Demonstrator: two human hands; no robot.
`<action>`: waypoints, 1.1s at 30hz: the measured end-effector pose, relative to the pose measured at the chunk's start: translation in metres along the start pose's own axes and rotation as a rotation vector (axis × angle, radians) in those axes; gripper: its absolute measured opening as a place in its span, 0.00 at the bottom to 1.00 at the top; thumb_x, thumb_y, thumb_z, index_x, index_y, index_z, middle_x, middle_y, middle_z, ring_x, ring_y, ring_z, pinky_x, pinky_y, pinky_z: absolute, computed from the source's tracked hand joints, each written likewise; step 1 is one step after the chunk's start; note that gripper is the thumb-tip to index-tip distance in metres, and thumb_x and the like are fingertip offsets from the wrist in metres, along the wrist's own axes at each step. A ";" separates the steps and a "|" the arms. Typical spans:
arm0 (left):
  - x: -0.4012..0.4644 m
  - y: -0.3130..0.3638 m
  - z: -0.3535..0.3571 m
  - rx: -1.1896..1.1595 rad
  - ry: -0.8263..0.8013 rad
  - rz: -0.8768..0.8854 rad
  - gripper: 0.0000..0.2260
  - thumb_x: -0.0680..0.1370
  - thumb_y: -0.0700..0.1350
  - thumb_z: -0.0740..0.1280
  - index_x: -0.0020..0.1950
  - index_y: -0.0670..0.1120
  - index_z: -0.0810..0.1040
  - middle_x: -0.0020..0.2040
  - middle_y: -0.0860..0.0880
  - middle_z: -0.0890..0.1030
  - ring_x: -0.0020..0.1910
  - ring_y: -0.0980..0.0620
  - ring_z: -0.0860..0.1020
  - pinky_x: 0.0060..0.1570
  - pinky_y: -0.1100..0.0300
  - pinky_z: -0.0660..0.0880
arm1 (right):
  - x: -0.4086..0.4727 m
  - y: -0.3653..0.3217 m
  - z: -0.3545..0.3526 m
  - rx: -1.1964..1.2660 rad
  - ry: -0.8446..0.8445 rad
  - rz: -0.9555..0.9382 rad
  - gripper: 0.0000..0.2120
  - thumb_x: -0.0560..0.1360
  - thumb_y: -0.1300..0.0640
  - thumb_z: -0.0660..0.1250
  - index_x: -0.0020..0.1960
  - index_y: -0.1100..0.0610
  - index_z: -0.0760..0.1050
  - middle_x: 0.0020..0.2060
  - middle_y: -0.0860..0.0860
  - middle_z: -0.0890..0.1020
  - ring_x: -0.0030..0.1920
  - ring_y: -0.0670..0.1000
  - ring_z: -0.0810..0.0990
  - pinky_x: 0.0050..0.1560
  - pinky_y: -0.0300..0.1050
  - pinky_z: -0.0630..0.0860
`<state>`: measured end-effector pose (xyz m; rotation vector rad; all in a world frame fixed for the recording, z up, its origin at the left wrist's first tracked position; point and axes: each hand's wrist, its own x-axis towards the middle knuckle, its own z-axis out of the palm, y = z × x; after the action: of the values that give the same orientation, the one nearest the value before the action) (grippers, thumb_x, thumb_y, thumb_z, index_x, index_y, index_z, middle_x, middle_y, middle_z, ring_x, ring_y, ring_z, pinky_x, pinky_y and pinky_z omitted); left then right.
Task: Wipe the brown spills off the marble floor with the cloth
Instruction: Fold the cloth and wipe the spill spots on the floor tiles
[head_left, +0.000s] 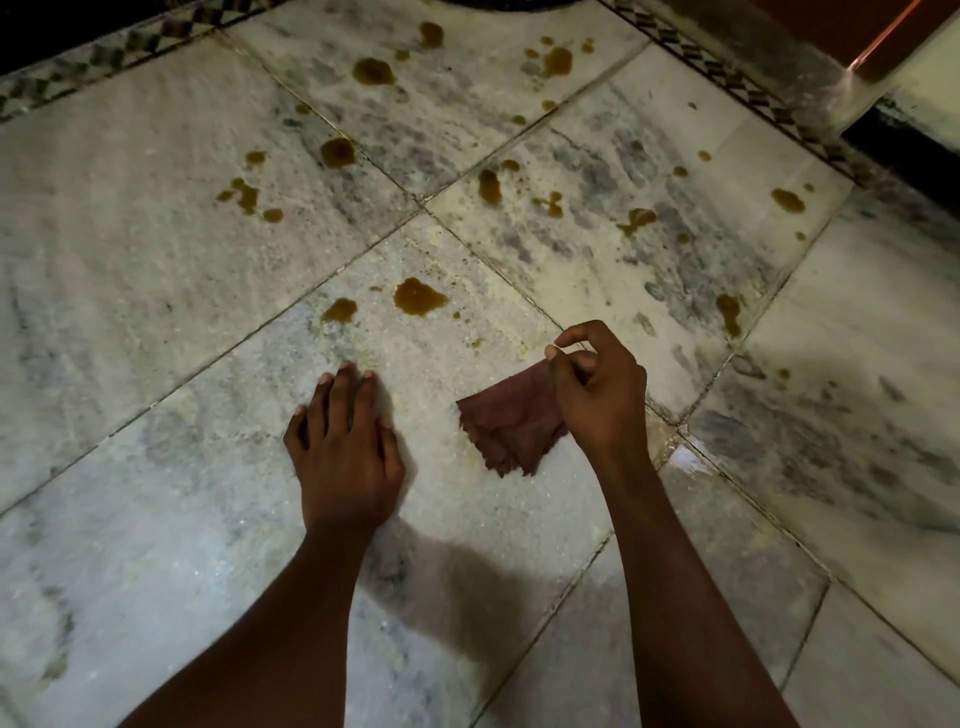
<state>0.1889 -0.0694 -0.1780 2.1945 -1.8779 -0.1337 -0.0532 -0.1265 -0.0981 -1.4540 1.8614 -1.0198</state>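
Observation:
A dark red cloth (506, 421) with frayed edges hangs from my right hand (597, 392), which pinches its upper corner between thumb and fingers just above the floor. My left hand (345, 441) rests flat on the marble floor (156, 260), fingers spread, holding nothing. Several brown spills dot the tiles ahead. The nearest brown spill (418, 296) and a smaller brown spot (340, 310) lie just beyond my hands. Other brown spills lie farther off, such as one spill (373, 71) on the far tile and another spill (730, 312) to the right.
A patterned border strip (727, 78) runs along the far edges of the floor. A pale step or wall base (857, 88) with a dark gap below stands at the upper right. Grout lines cross the tiles diagonally.

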 end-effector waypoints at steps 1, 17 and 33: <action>0.000 0.000 0.000 -0.001 -0.003 -0.002 0.26 0.84 0.52 0.58 0.82 0.47 0.68 0.84 0.44 0.67 0.83 0.39 0.65 0.76 0.38 0.62 | -0.001 -0.001 0.001 0.020 -0.003 0.007 0.02 0.81 0.60 0.71 0.51 0.55 0.78 0.25 0.49 0.80 0.25 0.45 0.71 0.31 0.34 0.66; -0.002 0.001 -0.002 -0.016 0.000 -0.004 0.28 0.83 0.52 0.58 0.83 0.47 0.67 0.85 0.44 0.66 0.83 0.40 0.64 0.78 0.39 0.61 | -0.035 -0.108 -0.087 0.305 -0.223 0.384 0.11 0.80 0.68 0.69 0.45 0.58 0.88 0.37 0.65 0.87 0.34 0.70 0.82 0.35 0.56 0.80; 0.000 0.001 0.000 -0.003 0.012 0.001 0.27 0.83 0.52 0.58 0.82 0.48 0.67 0.84 0.45 0.66 0.82 0.40 0.66 0.77 0.40 0.62 | 0.004 -0.040 0.014 0.140 -0.393 0.557 0.09 0.68 0.62 0.82 0.46 0.62 0.86 0.43 0.63 0.88 0.43 0.62 0.89 0.48 0.60 0.86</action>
<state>0.1884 -0.0690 -0.1776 2.1876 -1.8711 -0.1232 -0.0212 -0.1385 -0.0726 -0.8910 1.7148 -0.5337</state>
